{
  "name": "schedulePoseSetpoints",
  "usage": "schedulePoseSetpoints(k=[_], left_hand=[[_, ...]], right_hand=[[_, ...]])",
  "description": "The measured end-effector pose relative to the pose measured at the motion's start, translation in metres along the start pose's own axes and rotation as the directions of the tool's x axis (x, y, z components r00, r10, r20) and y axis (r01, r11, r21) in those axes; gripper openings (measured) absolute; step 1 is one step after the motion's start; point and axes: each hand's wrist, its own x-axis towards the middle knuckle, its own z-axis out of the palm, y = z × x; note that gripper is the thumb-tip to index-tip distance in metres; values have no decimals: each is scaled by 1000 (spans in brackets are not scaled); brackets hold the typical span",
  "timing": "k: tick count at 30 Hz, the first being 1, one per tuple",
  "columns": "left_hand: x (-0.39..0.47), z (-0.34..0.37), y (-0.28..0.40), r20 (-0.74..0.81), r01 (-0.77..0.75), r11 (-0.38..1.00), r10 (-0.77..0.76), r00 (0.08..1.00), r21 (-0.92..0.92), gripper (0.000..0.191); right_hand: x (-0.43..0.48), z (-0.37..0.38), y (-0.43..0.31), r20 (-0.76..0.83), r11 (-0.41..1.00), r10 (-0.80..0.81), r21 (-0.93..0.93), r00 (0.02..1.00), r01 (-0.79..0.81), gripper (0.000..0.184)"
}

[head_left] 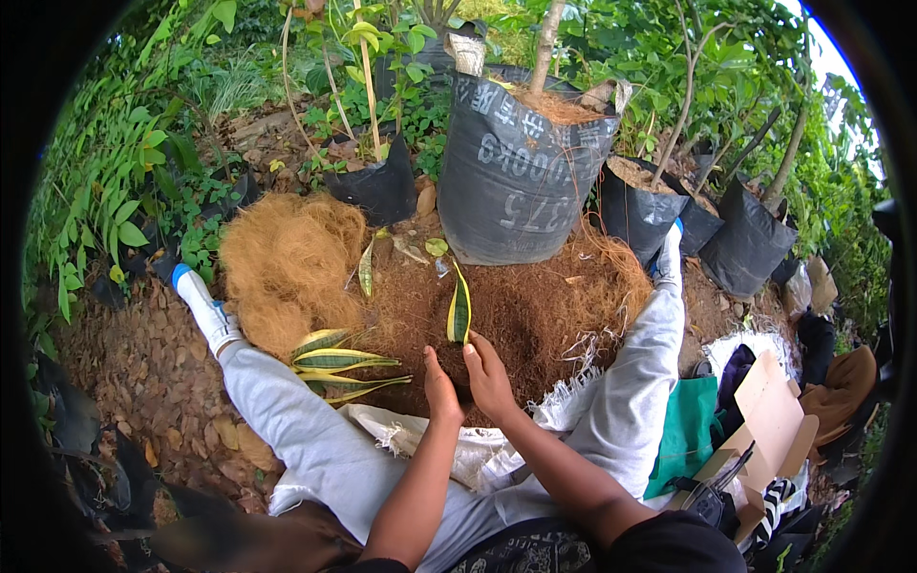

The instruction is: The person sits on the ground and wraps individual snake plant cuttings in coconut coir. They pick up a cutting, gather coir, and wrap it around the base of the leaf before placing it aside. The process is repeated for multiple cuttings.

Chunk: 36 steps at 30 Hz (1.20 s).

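A dark, soil-filled nursery bag (458, 383) is held between my left hand (443, 387) and my right hand (490, 376), its lower part mostly hidden by them. From its top stands a yellow-edged snake plant leaf (459, 304), upright just beyond my right fingertips. My palms face each other around the bag. Several more snake plant leaves (347, 360) lie on the soil left of my hands. Dark loose soil (516, 322) spreads under and beyond my hands, partly over a white woven sack (480, 448) between my legs.
A heap of brown coconut fibre (286, 258) lies at the left. A large black printed grow bag (523, 179) with a tree stands ahead, smaller planted bags (637, 208) beside it. At the right are a green bag (684, 430) and an open cardboard box (770, 408).
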Motion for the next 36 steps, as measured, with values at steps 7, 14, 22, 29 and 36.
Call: schedulePoseSetpoints(k=[7, 14, 22, 29, 36], left_hand=[[0, -11, -1, -24, 11, 999, -12, 1000, -44, 75], [-21, 0, 1, -92, -58, 969, 82, 992, 240, 83], [-16, 3, -9, 214, -360, 888, 307, 927, 287, 65], [-15, 6, -4, 541, -777, 140, 641, 544, 614, 57], [-4, 5, -3, 336, -499, 566, 373, 865, 656, 59]], right_hand=[[-12, 14, 14, -95, 976, 26, 217, 995, -5, 42], [-18, 16, 15, -150, 956, -7, 288, 989, 50, 36], [1, -8, 21, 214, 376, 393, 850, 894, -369, 24], [3, -4, 20, 10, 706, 415, 628, 910, -329, 21], [9, -11, 4, 5, 695, 395, 652, 919, -303, 23]])
